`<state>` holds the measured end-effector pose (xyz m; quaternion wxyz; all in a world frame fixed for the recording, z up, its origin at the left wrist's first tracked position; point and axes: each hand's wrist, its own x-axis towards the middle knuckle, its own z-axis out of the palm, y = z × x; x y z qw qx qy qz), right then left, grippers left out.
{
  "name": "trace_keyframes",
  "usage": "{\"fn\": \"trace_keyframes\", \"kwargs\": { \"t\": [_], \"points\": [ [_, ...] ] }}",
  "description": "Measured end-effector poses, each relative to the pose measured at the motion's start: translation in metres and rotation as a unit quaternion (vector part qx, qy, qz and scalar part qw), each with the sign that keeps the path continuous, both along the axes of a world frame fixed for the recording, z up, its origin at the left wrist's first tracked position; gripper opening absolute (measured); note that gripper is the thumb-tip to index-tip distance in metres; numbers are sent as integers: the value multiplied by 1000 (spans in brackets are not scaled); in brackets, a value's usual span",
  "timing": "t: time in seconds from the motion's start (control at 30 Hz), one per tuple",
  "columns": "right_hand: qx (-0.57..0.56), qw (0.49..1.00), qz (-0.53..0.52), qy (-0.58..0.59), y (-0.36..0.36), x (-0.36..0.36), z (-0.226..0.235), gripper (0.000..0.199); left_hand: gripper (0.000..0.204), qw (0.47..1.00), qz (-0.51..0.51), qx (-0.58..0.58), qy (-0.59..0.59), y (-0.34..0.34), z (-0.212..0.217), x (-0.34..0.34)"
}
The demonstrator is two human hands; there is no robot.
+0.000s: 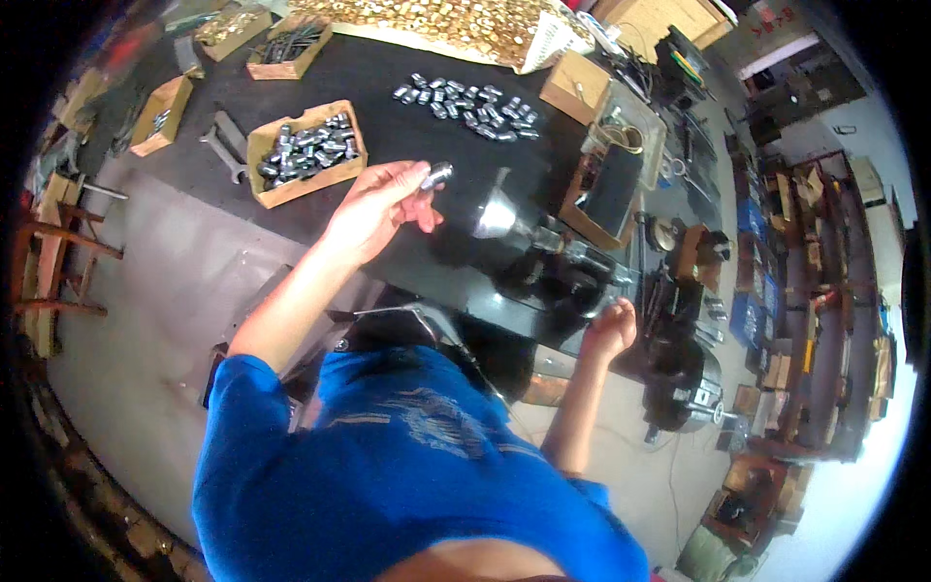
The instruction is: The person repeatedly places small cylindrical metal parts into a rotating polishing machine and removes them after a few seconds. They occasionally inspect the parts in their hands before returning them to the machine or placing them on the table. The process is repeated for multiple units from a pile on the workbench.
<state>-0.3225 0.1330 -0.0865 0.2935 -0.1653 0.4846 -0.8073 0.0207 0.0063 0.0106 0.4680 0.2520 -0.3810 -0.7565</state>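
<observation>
Pinched between the thumb and fingers of my left hand (383, 199) is a small shiny metal fitting (437, 176), short and cylindrical. Just below and left of that hand stands an open cardboard box (312, 186) full of similar shiny metal fittings (308, 150). To the right of the left hand lies a bench machine (567, 250) with a bright, cone-shaped metal part (497, 215) at its left end. My right hand (611, 330) is closed at the machine's right end; what its fingers hold, if anything, is too small to make out.
Loose metal fittings (470, 105) lie spread on the dark bench top. Many brass-coloured parts (436, 24) cover a sheet behind them. Wrenches (227, 145) lie left of the box. A tray (596, 209) stands beyond the machine, and shelves (810, 320) line the right side.
</observation>
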Motion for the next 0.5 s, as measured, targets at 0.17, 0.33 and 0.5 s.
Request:
{"fn": "trace_keyframes", "kwargs": {
  "t": [0.17,0.33,0.5],
  "points": [
    [28,1000,-10,-8,-12,-8,-8,18,18,988,19,-40,148,15,2,22],
    [9,1000,26,-11,-7,-7,-9,18,18,987,97,-77,100,27,18,25],
    [22,1000,-1,-6,-8,2,-4,17,21,975,166,-140,38,33,32,27]
  ]
}}
